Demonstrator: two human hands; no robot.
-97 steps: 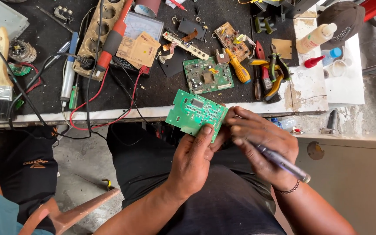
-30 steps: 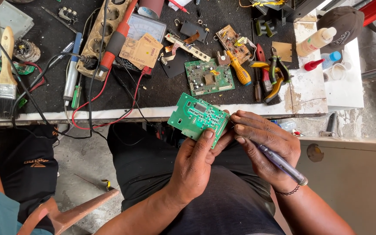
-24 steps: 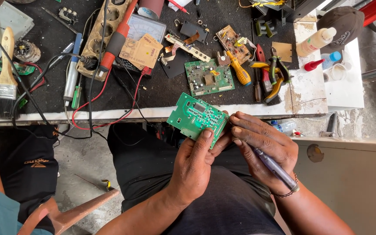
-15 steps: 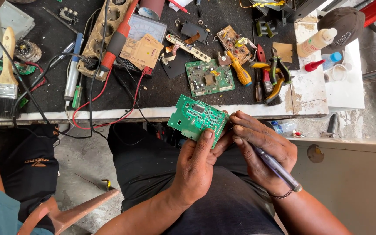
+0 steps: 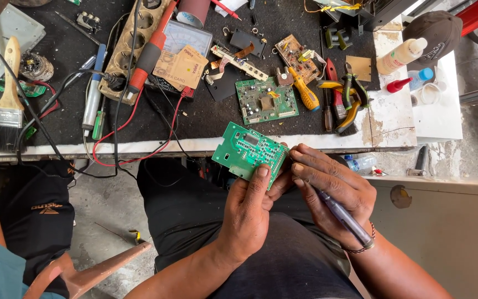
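My left hand (image 5: 250,213) holds a green circuit board (image 5: 247,150) by its lower right edge, thumb pressed on top, above my lap in front of the workbench edge. My right hand (image 5: 333,191) grips a dark pen-like tool (image 5: 345,217) that runs back along the palm toward the wrist. Its fingertips rest against the board's right edge, where the tool's tip is hidden.
The black-topped workbench (image 5: 206,119) holds a second green board (image 5: 265,101), yellow-handled screwdriver (image 5: 304,93), pliers (image 5: 349,99), power strip (image 5: 134,50), red and black wires, a paintbrush (image 5: 9,83), bottles (image 5: 402,55). Another person's leg (image 5: 23,221) is at left.
Both hands and the board have shifted slightly; the right fingers have closed in nearer the board's right edge. The bench items have stayed in place.
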